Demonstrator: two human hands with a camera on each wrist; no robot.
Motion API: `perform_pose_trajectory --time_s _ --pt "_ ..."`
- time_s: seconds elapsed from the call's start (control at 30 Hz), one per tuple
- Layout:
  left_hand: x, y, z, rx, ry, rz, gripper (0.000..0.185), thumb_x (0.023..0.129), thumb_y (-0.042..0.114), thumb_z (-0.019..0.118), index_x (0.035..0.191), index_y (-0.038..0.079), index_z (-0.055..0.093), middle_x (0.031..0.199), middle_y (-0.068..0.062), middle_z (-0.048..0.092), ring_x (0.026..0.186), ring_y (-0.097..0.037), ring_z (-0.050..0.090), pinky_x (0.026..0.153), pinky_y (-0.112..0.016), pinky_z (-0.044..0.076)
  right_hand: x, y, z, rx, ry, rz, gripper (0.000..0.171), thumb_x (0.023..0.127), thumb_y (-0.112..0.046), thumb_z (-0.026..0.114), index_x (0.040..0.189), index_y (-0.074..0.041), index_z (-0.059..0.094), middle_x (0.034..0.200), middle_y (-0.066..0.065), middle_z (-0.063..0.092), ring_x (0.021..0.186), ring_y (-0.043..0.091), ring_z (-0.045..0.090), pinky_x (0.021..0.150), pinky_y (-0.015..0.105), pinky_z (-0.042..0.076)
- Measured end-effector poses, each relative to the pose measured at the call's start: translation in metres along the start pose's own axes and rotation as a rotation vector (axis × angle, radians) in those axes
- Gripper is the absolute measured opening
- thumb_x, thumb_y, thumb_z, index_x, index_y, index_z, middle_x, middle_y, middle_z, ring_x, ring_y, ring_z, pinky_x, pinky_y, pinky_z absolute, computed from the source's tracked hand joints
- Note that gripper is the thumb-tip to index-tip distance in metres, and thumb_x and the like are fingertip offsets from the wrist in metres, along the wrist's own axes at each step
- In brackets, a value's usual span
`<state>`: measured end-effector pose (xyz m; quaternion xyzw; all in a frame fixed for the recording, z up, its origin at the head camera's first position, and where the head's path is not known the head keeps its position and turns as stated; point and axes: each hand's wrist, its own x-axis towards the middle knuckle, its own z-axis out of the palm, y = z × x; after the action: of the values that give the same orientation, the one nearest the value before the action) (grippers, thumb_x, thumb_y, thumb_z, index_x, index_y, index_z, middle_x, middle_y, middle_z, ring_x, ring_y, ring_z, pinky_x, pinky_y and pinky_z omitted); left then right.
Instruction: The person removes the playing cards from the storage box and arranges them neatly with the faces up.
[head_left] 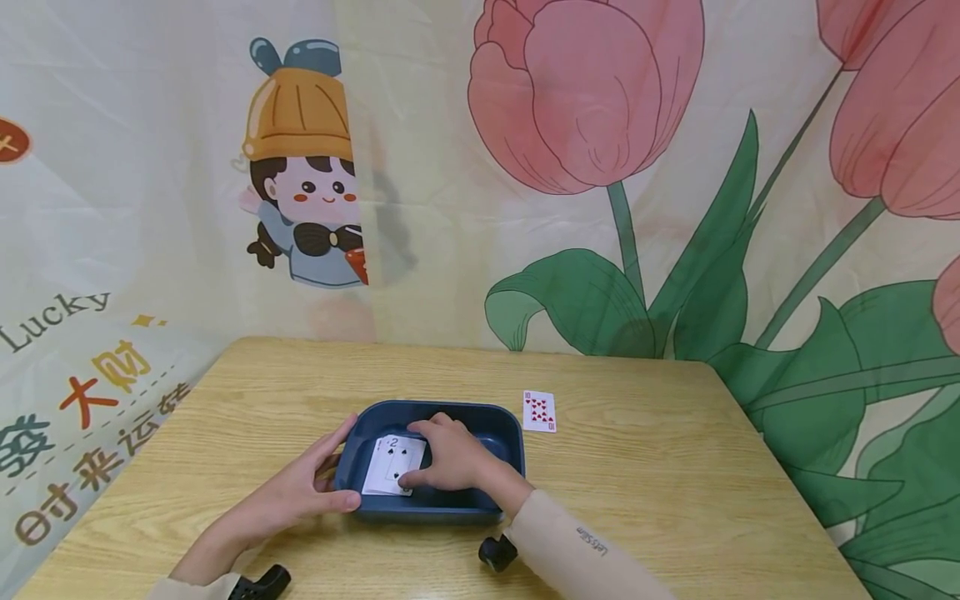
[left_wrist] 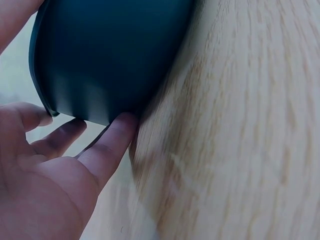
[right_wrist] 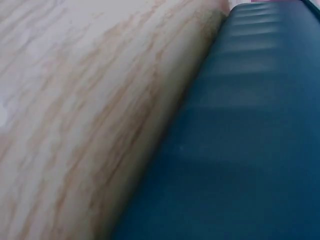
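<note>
A dark blue rectangular tray stands on the table. My left hand grips its left end, thumb toward the front and fingers along the far side. In the left wrist view, fingertips of the left hand touch the tray's outer wall. Inside the tray at the left lies a small stack of playing cards, a black two on top. My right hand reaches into the tray, its thumb over the stack's lower right corner and a finger at the upper right; I cannot tell whether it pinches a card.
Behind the tray's right end, a ten of hearts card lies face up on the wooden table. A printed cloth with tulips hangs behind the table's far edge. Black wrist devices sit at both sleeves.
</note>
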<state>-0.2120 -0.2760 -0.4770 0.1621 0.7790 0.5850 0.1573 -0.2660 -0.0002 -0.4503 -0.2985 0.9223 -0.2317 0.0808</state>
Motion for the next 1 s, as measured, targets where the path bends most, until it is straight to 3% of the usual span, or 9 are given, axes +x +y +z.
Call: perform_pose_trajectory --time_s 0.23,0.4,1.0 --pt "-0.0004 0.0008 0.0012 0.003 0.002 -0.004 0.106 0.098 0.015 0.078 0.173 0.029 0.004 0.176 -0.022 -0.003 0.153 -0.053 0.027 0.1 -0.018 0.05 0.0012 -0.001 0.005 -0.024 -0.012 0.033 0.087 0.082 -0.052 0.09 0.153 -0.014 0.057 0.135 0.004 0.056 0.11 0.017 0.047 0.093 0.029 0.048" --pt "-0.0003 0.0002 0.0009 0.024 0.012 0.0 0.106 0.098 0.016 0.079 0.173 0.029 0.005 0.176 -0.023 -0.002 0.153 -0.055 0.026 0.1 -0.016 0.049 0.0013 -0.0007 0.0076 -0.05 -0.012 0.032 0.092 0.08 -0.054 0.091 0.155 -0.015 0.056 0.133 0.001 0.054 0.111 0.016 0.045 0.093 0.029 0.047" --pt "0.0 -0.0008 0.0003 0.037 0.019 0.01 0.106 0.098 0.015 0.079 0.173 0.026 0.005 0.176 -0.024 0.0 0.153 -0.056 0.025 0.101 -0.014 0.047 0.003 0.0019 0.0106 -0.058 -0.022 0.028 0.086 0.079 -0.052 0.093 0.151 -0.017 0.06 0.135 -0.001 0.051 0.109 0.015 0.042 0.09 0.029 0.044"
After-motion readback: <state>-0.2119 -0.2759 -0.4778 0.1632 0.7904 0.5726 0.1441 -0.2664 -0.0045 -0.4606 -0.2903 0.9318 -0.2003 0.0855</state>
